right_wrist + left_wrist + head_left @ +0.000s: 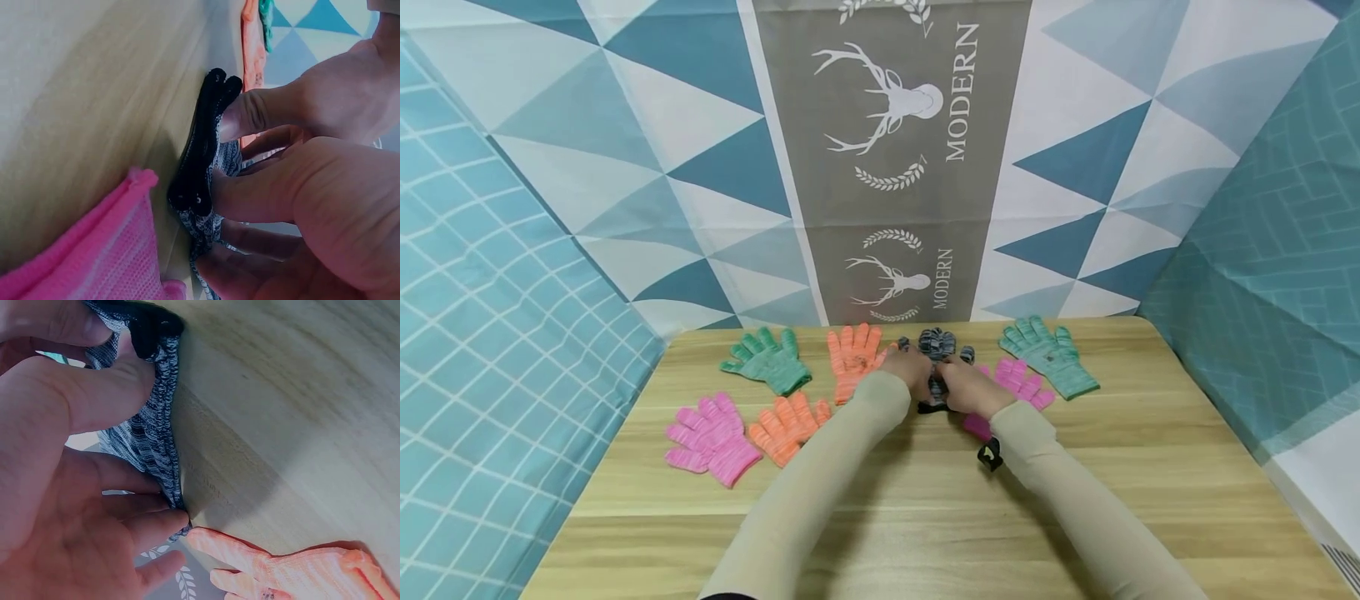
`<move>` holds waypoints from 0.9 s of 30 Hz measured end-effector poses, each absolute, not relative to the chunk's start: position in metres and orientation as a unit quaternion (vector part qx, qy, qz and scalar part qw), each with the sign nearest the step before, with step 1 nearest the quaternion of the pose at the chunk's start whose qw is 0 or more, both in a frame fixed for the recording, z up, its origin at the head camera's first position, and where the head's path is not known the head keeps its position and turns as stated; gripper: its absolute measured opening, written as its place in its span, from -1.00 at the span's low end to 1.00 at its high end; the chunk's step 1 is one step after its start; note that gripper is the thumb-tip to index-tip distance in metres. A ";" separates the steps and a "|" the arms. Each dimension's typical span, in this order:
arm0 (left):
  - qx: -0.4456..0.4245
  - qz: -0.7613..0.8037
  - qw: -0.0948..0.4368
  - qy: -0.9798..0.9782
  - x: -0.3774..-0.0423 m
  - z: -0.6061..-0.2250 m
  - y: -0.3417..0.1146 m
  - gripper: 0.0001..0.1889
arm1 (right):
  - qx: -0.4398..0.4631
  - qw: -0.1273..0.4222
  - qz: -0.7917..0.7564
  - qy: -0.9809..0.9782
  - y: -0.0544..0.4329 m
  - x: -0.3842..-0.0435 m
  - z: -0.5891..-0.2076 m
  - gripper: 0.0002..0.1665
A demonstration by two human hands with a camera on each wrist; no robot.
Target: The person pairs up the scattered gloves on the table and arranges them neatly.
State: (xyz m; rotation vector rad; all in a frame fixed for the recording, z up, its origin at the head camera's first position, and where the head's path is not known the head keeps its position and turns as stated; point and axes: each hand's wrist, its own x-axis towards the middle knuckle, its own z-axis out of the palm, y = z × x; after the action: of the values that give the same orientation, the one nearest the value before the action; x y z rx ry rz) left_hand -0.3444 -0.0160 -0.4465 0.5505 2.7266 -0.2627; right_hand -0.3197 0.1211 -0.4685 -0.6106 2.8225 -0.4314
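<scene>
A black-and-grey knitted glove (937,343) stands in the middle of the table's far side, its fingers toward the wall and its black cuff toward me. My left hand (908,372) grips its left side, thumb on the near face and fingers behind, as the left wrist view shows. From the other side my right hand (972,388) pinches the glove near the cuff (194,156). Two black cuff edges lie together there; whether they belong to one glove or two I cannot tell. A pink glove (1024,385) lies partly hidden beneath my right hand.
Two orange gloves (853,354) (787,427) lie left of my hands. Farther left are a green glove (771,362) and a pink glove (715,437). Another green glove (1052,358) lies at the back right. A patterned cloth wall (895,167) rises behind the wooden table (940,517).
</scene>
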 end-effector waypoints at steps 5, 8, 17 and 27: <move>0.193 -0.085 0.180 0.961 -0.351 -0.449 -0.015 -0.50 | -0.199 0.120 -0.150 0.961 0.121 -0.324 -0.470 -0.47; 0.189 -0.065 0.183 0.962 -0.355 -0.452 -0.016 -0.49 | -0.196 0.120 -0.152 0.961 0.121 -0.325 -0.469 -0.46; 0.182 -0.036 0.190 0.964 -0.363 -0.456 -0.017 -0.38 | -0.195 0.120 -0.143 0.963 0.123 -0.331 -0.470 -0.50; 0.176 -0.035 0.184 0.966 -0.367 -0.456 -0.017 -0.43 | -0.199 0.128 -0.138 0.962 0.123 -0.334 -0.466 -0.50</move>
State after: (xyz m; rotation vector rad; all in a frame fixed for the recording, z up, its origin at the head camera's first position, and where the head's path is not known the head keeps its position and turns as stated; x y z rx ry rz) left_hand -0.3667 -0.0170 -0.4562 0.4967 2.7254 -0.0974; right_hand -0.3343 0.1232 -0.4664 -0.5791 2.7983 -0.4005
